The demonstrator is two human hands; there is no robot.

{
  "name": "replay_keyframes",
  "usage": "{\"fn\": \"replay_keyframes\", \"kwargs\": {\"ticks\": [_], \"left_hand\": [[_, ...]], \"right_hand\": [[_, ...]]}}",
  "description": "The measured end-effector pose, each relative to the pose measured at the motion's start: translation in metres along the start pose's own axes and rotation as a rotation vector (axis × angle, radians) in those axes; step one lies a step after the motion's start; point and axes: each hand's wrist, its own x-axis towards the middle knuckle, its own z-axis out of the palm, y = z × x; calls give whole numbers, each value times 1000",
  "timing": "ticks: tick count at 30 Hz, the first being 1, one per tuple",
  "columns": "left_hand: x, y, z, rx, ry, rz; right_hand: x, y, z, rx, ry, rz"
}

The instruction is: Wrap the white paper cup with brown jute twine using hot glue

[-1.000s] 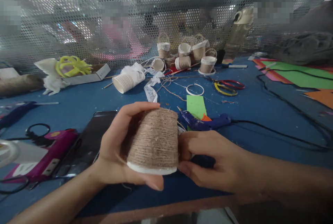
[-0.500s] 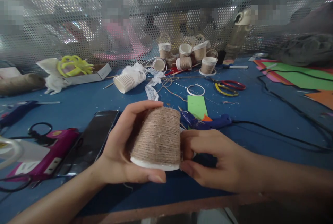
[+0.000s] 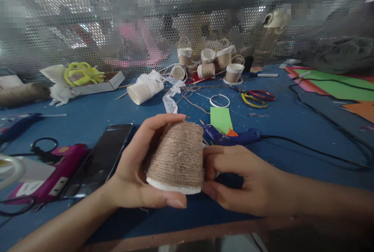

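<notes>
Mouth down, slightly tilted, a paper cup wrapped in brown twine [image 3: 178, 156] is held above the table, a white rim showing at its lower edge. My left hand [image 3: 136, 166] grips it from the left, fingers over the narrow end and thumb along the rim. At the cup's right side, my right hand [image 3: 233, 178] is closed with curled fingers and thumb against the edge; its fingertips are partly hidden. Just behind the cup lies a blue glue gun [image 3: 233, 137], near a green paper piece [image 3: 221, 119]. A strand of twine [image 3: 195, 105] runs toward the cup.
Left are a phone [image 3: 109, 150], a magenta power strip [image 3: 61, 174] and another glue gun [image 3: 22, 125]. Farther back are stacked paper cups [image 3: 142, 92], small twine-wrapped baskets [image 3: 233, 73], scissors [image 3: 257, 98] and a white ring [image 3: 220, 101]. A black cord [image 3: 315, 150] crosses the right side.
Almost nothing differs. The cup has shifted very slightly in my hands, and both hands keep their places on it.
</notes>
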Motion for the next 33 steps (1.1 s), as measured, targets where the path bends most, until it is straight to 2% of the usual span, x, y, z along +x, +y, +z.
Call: {"fn": "replay_keyframes", "kwargs": {"ticks": [14, 21, 28, 33], "left_hand": [[1, -1, -7, 204, -32, 25], [4, -3, -8, 86, -37, 95], [6, -4, -4, 103, -35, 135], [4, 0, -3, 272, -69, 162]], "right_hand": [[-1, -1, -1, 3, -17, 16], [-1, -3, -1, -29, -25, 16], [-3, -3, -1, -56, -47, 5], [-4, -3, -1, -112, -89, 0]]}}
